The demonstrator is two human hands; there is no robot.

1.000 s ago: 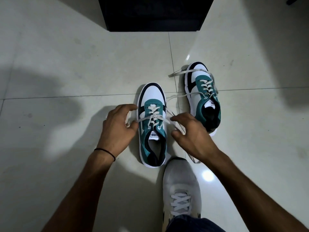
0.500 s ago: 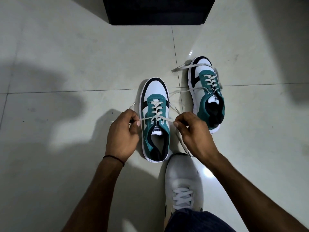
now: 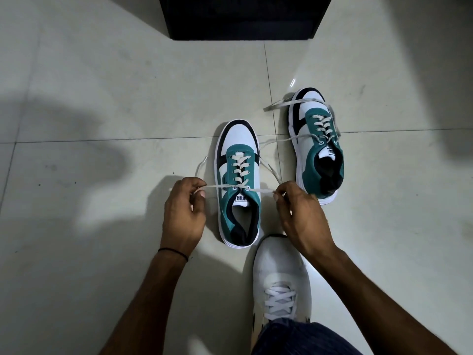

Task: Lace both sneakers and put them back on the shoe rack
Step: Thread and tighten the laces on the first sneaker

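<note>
Two white, teal and black sneakers stand on the tiled floor, toes pointing away from me. The near sneaker sits between my hands. My left hand pinches the left end of its white lace, and my right hand pinches the right end; the lace runs taut across the top eyelets. The second sneaker stands further back to the right, laced, with its loose lace ends trailing left across the floor.
A dark, boxy piece of furniture stands at the top of the view. My own foot in a white sneaker rests just behind the near sneaker. Pale glossy tiles surround everything.
Both hands have drawn apart sideways and pulled the lace ends tight across the top eyelets. The view has shifted a little, so the shoes sit higher in the frame.
</note>
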